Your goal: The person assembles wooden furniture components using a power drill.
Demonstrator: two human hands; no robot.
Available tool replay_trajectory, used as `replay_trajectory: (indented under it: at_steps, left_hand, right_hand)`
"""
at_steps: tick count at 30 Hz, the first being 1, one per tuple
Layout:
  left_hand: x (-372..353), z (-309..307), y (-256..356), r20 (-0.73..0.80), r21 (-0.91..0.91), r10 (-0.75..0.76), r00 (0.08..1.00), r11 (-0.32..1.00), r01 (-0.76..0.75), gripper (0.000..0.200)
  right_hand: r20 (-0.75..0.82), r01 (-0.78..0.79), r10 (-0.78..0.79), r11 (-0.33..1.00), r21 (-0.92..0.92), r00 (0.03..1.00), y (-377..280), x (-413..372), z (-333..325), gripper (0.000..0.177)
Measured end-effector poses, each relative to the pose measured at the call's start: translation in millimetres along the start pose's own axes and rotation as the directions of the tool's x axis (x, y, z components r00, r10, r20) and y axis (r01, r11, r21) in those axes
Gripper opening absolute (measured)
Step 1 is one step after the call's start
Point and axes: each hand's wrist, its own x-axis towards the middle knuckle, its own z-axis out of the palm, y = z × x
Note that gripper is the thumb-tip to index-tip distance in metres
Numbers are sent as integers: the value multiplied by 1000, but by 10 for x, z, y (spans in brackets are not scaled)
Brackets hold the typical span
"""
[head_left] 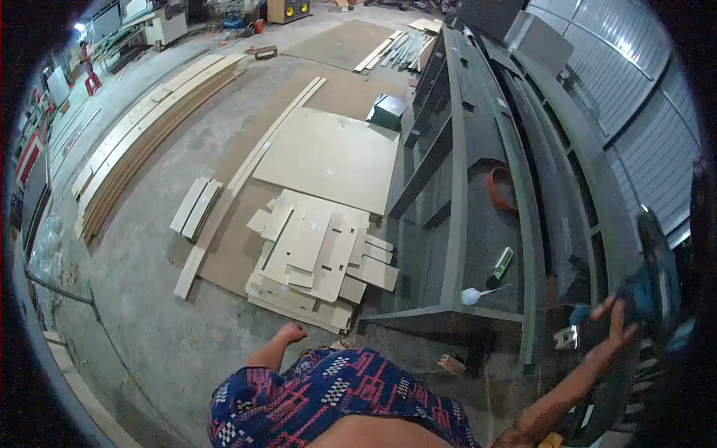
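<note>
My right hand (614,334) reaches out at the right edge beside a dark blue power tool (651,295), whose kind I cannot make out. Its visible fingers are spread and seem to touch the tool. A small metal part (567,338) shows just left of this hand. My left hand (293,333) hangs with its fingers curled in front of my body, below a stack of cream-coloured panels (314,243); whether anything is inside it is hidden. Between the hands, a white squeeze bottle with a thin nozzle (470,296) and a green-and-white box (501,264) lie on the long grey frame (454,246).
A large cream panel (332,160) and long strips (250,172) lie on the floor. Long boards (149,134) are stacked at left, near a short pile (196,207). An orange band (500,190) rests within the frame. Corrugated metal wall (627,60) stands at right.
</note>
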Motion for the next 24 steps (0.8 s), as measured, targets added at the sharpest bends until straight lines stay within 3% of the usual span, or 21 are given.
replay_trajectory:
  at_steps: [2, 4, 6, 7, 8, 9, 12, 14, 16, 18, 19, 21, 22, 24]
  left_hand:
    - [8, -171, 217, 8, 34, 10, 1000, 999, -10, 45]
    - [116, -216, 344, 68, 73, 7, 998, 997, -12, 47]
    - [318, -38, 550, -56, -34, 214, 975, 976, -216, 54]
    - [-117, -257, 1033, -61, -197, 334, 941, 920, -339, 57]
    - [-455, -402, 1439, -43, -401, 451, 891, 809, -429, 49]
    - [-741, -528, 1813, 23, -559, 527, 850, 711, -426, 40]
    - [-1660, -890, 2629, 137, -633, 842, 523, 480, -608, 42]
    - [-2306, -967, 2966, 189, -666, 948, 257, 316, -676, 45]
    - [-2805, -867, 3163, 54, -643, 998, -25, 16, -765, 55]
    - [-3153, -734, 3162, 15, -639, 1000, -10, 1, -769, 62]
    - [-3208, -622, 3142, 14, -702, 999, 42, 39, -711, 67]
    - [-3213, -324, 3081, 43, -860, 982, 186, 132, -494, 77]
    - [-3165, -145, 3013, 86, -931, 959, 269, 174, -322, 82]
    - [-3130, 159, 2828, 21, -972, 933, 358, 102, -211, 73]
  right_hand:
    - [158, 77, -75, 997, -3, 985, -74, -224, -148, 31]
    - [518, -79, 49, 996, 36, 854, -8, -109, -717, 33]
    - [586, -131, 78, 990, 49, 807, -179, -277, -649, 35]
    - [489, -102, 58, 993, 64, 870, -459, -699, -125, 35]
    - [450, -101, 65, 993, 57, 890, -435, -825, -112, 37]
    - [411, -101, 72, 994, 50, 909, -412, -950, -100, 39]
    - [339, -200, 201, 979, -41, 919, -493, -1375, 57, 45]
    - [380, -274, 321, 946, -173, 868, -565, -1581, 132, 46]
    - [454, -300, 409, 908, -293, 792, -578, -1766, 149, 45]
    - [542, -256, 393, 915, -313, 742, -484, -1974, 184, 39]
    - [591, -221, 359, 930, -294, 723, -368, -2087, 189, 34]
    - [800, 304, 193, 854, -422, 568, 167, -2239, -173, 32]
    - [853, 458, 77, 817, -351, 517, 325, -2320, -253, 39]
    - [909, 729, -161, 657, -192, 385, 529, -2487, -340, 53]
